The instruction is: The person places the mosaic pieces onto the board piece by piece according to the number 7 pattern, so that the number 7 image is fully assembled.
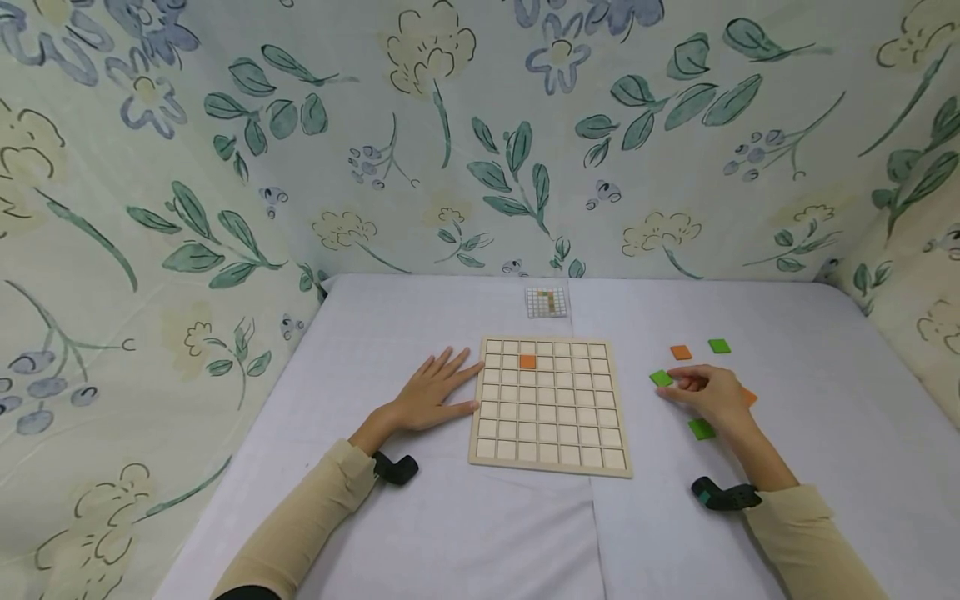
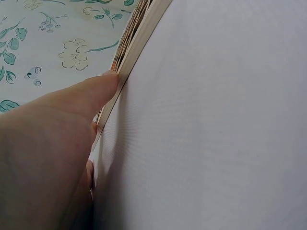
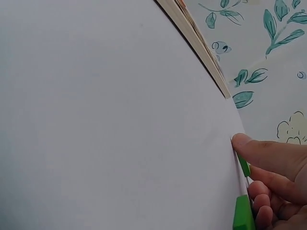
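A wooden grid board [image 1: 553, 471] lies on the white cloth, with one orange square tile [image 1: 528, 362] in a cell of its second row. My left hand [image 1: 431, 396] lies spread at the board's left side; in the left wrist view its thumb [image 2: 103, 88] touches the board's edge. To the right of the board, my right hand [image 1: 708, 393] pinches a green square tile [image 1: 661, 378] between thumb and index finger. Close by the right hand lie another green tile [image 1: 702, 429] and an orange tile [image 1: 748, 397] partly covered by the hand.
Farther back on the right are an orange tile [image 1: 681, 352] and a green tile [image 1: 719, 346]. A small card with a coloured grid pattern [image 1: 546, 302] lies behind the board. Floral fabric [image 1: 480, 167] hangs around the back and sides of the table.
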Action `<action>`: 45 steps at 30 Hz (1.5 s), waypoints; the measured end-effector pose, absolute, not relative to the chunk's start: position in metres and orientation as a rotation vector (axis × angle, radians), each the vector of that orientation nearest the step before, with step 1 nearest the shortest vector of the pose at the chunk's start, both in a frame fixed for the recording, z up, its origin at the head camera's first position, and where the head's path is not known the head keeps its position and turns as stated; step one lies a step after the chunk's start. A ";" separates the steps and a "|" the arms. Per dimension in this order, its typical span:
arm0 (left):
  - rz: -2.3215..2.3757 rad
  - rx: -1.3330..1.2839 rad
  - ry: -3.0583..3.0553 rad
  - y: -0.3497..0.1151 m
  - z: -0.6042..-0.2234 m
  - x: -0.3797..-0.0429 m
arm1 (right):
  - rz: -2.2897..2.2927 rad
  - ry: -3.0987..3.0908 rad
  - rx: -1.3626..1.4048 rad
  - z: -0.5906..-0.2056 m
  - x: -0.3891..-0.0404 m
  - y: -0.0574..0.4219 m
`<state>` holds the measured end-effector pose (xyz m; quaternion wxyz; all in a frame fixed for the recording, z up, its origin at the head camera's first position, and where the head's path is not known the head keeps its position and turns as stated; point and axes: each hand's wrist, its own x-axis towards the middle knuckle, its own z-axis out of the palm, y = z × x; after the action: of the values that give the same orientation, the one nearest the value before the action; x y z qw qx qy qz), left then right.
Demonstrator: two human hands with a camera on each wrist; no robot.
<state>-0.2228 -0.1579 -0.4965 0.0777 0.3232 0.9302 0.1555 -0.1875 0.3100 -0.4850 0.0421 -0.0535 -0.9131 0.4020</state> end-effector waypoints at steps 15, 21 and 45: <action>0.473 0.971 2.797 -0.158 -0.498 -0.223 | 1.123 -2.772 -0.094 -0.490 -0.188 0.309; 0.473 0.976 2.803 -0.159 -0.500 -0.222 | 1.111 -2.777 -0.051 -0.490 -0.187 0.309; 0.464 0.964 2.798 -0.158 -0.498 -0.222 | 1.220 -2.742 0.086 -0.468 -0.196 0.298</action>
<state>-0.2223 -0.1576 -0.4981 0.0729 0.3211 0.9315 0.1543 -0.1956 0.2979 -0.4680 0.0696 0.0286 -0.9110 0.4055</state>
